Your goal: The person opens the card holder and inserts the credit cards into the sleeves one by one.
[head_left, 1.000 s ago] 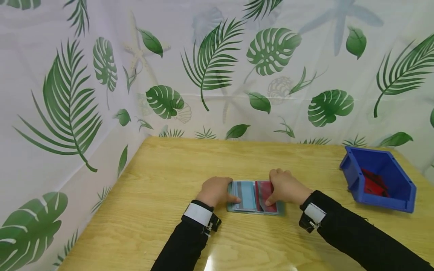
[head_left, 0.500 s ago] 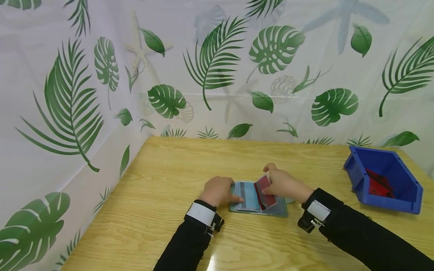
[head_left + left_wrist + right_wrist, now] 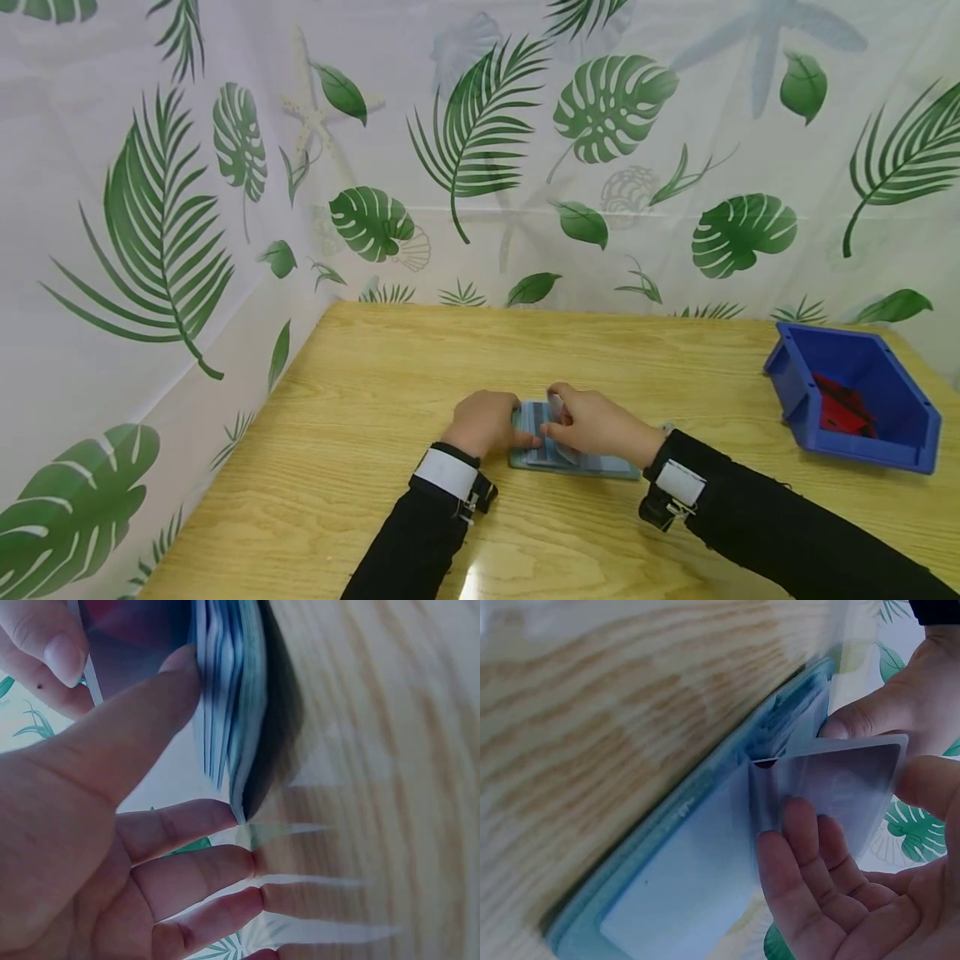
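Note:
A teal card holder (image 3: 611, 467) with clear plastic sleeves lies open on the wooden table. My left hand (image 3: 483, 423) holds its left side. In the left wrist view the left thumb (image 3: 142, 724) presses the stacked sleeves, and the index finger touches the cover's corner. My right hand (image 3: 600, 423) pinches one plastic sleeve (image 3: 847, 776), which stands raised over the holder between the two sides. In the right wrist view a pale flat sleeve (image 3: 682, 892) lies on the holder's other half. Part of the raised sleeve is hidden behind the right fingers.
A blue plastic bin (image 3: 862, 448) stands at the table's right side, with flat red items (image 3: 843, 406) inside. Behind the wooden table (image 3: 337, 417) hangs a white cloth (image 3: 660, 167) printed with green leaves, which also covers the left side.
The right hand has lifted the sleeve with the red card from the holder's right half and swung it leftward. The left hand stays on the holder's left side.

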Demonstrator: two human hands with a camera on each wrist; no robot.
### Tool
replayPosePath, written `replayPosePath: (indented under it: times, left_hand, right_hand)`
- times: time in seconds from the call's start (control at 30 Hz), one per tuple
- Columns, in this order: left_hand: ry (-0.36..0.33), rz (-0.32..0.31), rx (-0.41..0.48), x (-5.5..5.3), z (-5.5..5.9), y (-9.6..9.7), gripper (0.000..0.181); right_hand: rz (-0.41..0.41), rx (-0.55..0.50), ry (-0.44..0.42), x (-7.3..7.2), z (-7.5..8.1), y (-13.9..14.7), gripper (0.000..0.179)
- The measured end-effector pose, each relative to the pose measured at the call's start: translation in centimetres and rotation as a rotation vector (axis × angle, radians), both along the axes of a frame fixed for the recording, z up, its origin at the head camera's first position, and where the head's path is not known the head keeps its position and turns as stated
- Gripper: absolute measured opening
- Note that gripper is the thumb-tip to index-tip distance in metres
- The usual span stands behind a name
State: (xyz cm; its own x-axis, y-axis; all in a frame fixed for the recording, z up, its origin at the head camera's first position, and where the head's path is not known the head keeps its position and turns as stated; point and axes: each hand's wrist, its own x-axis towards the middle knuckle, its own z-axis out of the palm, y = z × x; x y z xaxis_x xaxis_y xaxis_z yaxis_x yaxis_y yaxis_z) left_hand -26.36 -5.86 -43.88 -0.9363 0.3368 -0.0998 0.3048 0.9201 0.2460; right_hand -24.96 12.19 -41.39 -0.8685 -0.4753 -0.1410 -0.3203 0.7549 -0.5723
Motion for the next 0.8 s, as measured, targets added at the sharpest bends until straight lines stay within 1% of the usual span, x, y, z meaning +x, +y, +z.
replayPosePath:
  times: [0.13, 0.17, 0.23, 0.3, 0.37, 0.4, 0.47, 0.6, 0.73, 0.8]
  left_hand:
    - [0.019, -0.007, 0.006, 0.0, 0.0, 0.0, 0.05]
    - [0.043, -0.018, 0.01, -0.3, -0.6, 0.0, 0.048]
    - [0.055, -0.031, 0.012, -0.3, -0.7, -0.1, 0.044]
    - [0.052, -0.048, 0.01, -0.2, -0.5, -0.1, 0.043]
    - [0.042, -0.065, 0.0, -0.3, -0.5, -0.2, 0.041]
    - [0.018, -0.064, -0.005, 0.0, 0.2, -0.2, 0.039]
    - [0.01, -0.074, -0.015, 0.0, 0.3, -0.3, 0.036]
    - [0.027, -0.076, -0.027, 0.0, 0.3, -0.3, 0.034]
    - [0.063, -0.051, -0.005, 0.2, 0.1, -0.1, 0.039]
    - [0.078, -0.035, 0.002, 0.2, -0.1, 0.1, 0.041]
  right_hand:
    - [0.048, 0.036, 0.05, -0.1, -0.3, -0.2, 0.049]
    - [0.059, 0.04, 0.06, -0.1, -0.4, -0.3, 0.044]
    - [0.081, 0.043, 0.078, -0.1, -0.6, -0.3, 0.035]
    - [0.093, 0.042, 0.091, 0.0, -0.5, -0.1, 0.028]
    - [0.116, 0.047, 0.097, 0.0, -0.3, 0.0, 0.025]
    - [0.129, 0.05, 0.103, 0.0, -0.2, 0.1, 0.024]
    - [0.165, 0.06, 0.111, -0.1, 0.2, 0.3, 0.023]
    - [0.202, 0.089, 0.096, -0.2, 0.7, 0.4, 0.021]
    - [0.224, 0.111, 0.09, -0.3, 0.9, 0.3, 0.02]
    - [0.232, 0.111, 0.094, -0.3, 0.8, 0.4, 0.02]
